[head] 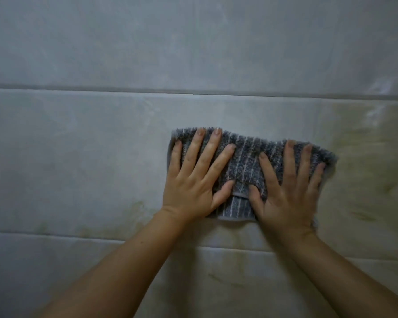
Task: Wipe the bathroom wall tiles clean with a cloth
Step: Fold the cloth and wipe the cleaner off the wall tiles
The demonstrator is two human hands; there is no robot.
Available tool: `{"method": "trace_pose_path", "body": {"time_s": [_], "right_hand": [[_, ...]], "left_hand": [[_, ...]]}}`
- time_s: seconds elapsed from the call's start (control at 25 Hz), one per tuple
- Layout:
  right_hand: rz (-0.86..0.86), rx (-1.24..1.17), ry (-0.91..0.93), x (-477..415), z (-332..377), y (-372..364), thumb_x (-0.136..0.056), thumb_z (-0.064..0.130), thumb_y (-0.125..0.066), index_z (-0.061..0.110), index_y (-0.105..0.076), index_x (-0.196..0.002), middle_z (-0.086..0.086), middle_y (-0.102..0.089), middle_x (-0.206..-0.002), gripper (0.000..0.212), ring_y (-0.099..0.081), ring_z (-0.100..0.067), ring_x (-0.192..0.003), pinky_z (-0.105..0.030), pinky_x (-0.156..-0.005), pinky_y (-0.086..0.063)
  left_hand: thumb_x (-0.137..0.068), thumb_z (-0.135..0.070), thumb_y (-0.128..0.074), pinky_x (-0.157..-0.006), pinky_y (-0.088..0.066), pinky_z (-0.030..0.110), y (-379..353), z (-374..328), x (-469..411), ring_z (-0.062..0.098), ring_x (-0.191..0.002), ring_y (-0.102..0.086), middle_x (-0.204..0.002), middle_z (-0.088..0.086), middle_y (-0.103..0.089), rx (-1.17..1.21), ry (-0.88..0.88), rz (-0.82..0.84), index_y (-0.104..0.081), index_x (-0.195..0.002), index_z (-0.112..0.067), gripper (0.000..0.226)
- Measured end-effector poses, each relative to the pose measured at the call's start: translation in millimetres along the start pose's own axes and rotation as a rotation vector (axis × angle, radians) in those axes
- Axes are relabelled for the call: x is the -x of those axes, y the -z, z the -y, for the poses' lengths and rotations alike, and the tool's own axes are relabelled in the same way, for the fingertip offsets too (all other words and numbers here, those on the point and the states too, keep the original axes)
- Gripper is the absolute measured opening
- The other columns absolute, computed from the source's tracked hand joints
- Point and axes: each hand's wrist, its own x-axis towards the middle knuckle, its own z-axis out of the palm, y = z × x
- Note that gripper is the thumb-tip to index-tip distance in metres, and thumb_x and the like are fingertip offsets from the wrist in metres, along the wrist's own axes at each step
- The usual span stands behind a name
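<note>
That cloth [246,157] looks soft and floppy, so palms beat pinching: left grip [193,187] and right grip [290,198] lie flat, fingers spread, pressing it against the middle wall tile [78,157].

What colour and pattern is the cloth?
Dark grey cloth with thin pale stripes, seen in the head view.

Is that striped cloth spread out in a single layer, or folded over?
Folded over: the grey striped cloth shows a hemmed edge overlapping a lower layer between the left hand and right hand.
</note>
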Motion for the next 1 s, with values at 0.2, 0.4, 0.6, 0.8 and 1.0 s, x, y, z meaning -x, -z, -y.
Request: {"method": "trace_pose_path", "body": {"time_s": [0.2, 0.4, 0.6, 0.8, 1.0], "right_hand": [[-0.032, -0.007, -0.022, 10, 45, -11, -0.099, 0.048, -0.032, 0.023, -0.025, -0.151, -0.019, -0.017, -0.157, 0.059, -0.011, -0.044, -0.145, -0.063, -0.116, -0.007], [-0.021, -0.011, 0.014, 17, 96, -19, -0.096, 0.050, -0.038, 0.024, -0.027, -0.151, -0.018, -0.019, -0.156, 0.061, -0.012, -0.043, -0.144, -0.062, -0.116, -0.007], [-0.011, -0.059, 0.090, 19, 173, -32, -0.096, 0.053, -0.042, 0.024, -0.026, -0.152, -0.017, -0.021, -0.156, 0.065, -0.001, -0.038, -0.149, -0.062, -0.116, -0.008], [-0.036, -0.089, 0.121, 9, 253, -44, -0.097, 0.053, -0.042, 0.024, -0.024, -0.153, -0.016, -0.020, -0.157, 0.066, 0.001, -0.037, -0.149, -0.062, -0.115, -0.006], [-0.034, -0.112, 0.154, 3, 317, -51, -0.098, 0.051, -0.040, 0.024, -0.023, -0.153, -0.015, -0.020, -0.157, 0.064, 0.002, -0.036, -0.149, -0.061, -0.115, -0.005]], "left_hand": [[-0.096, -0.056, -0.044, -0.121, -0.014, 0.052, 3, 29, 26, 0.030, -0.150, -0.023, -0.159, 0.007, -0.028, 0.000, 0.008, -0.004, -0.040, -0.150, -0.024, 0.063], [-0.095, -0.057, -0.046, -0.121, -0.015, 0.054, 4, 77, 63, 0.031, -0.150, -0.022, -0.160, 0.009, -0.028, -0.021, -0.010, -0.011, -0.034, -0.153, -0.024, 0.067], [-0.094, -0.057, -0.045, -0.120, -0.016, 0.056, 10, 150, 106, 0.031, -0.151, -0.018, -0.160, 0.007, -0.023, -0.056, -0.033, 0.003, -0.032, -0.153, -0.025, 0.068], [-0.092, -0.057, -0.044, -0.120, -0.017, 0.057, 22, 224, 137, 0.029, -0.152, -0.014, -0.159, 0.008, -0.026, -0.059, -0.003, 0.013, -0.033, -0.151, -0.024, 0.068], [-0.093, -0.057, -0.041, -0.120, -0.016, 0.057, 25, 282, 168, 0.029, -0.152, -0.013, -0.156, 0.012, -0.031, -0.065, 0.005, 0.010, -0.035, -0.150, -0.022, 0.067]]}}
